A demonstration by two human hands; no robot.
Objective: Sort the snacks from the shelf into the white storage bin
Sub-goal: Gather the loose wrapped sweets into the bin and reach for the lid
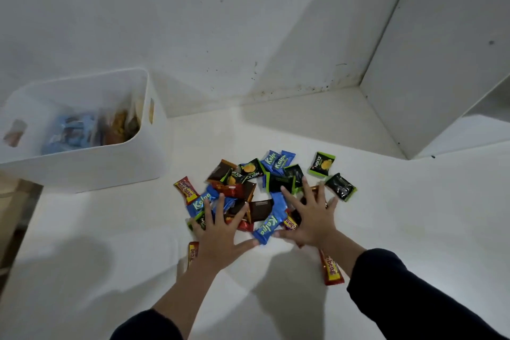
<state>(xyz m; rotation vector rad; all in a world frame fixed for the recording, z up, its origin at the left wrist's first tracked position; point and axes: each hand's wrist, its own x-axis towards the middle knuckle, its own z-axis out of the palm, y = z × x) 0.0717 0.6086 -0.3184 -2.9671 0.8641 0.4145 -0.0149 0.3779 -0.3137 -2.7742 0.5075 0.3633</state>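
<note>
- A pile of wrapped snacks [262, 190], blue, green-black, brown and red, lay loose on the white shelf [386, 215], just right of the white storage bin [82, 171].
- The left hand [220, 232] and right hand [311, 218] pressed flat on the near edge of the pile, fingers [287, 194] splayed and straight, grasping nothing.
- Two green-black packets [321, 164] sat slightly apart at the far right; red bars [331, 269] lay near the wrists.
- The bin already held some packets, blurred; by the look of it, most of the sorting remained.
- Dark sleeves [386, 284] covered both forearms; stained white walls [248, 22] closed the corner behind.
</note>
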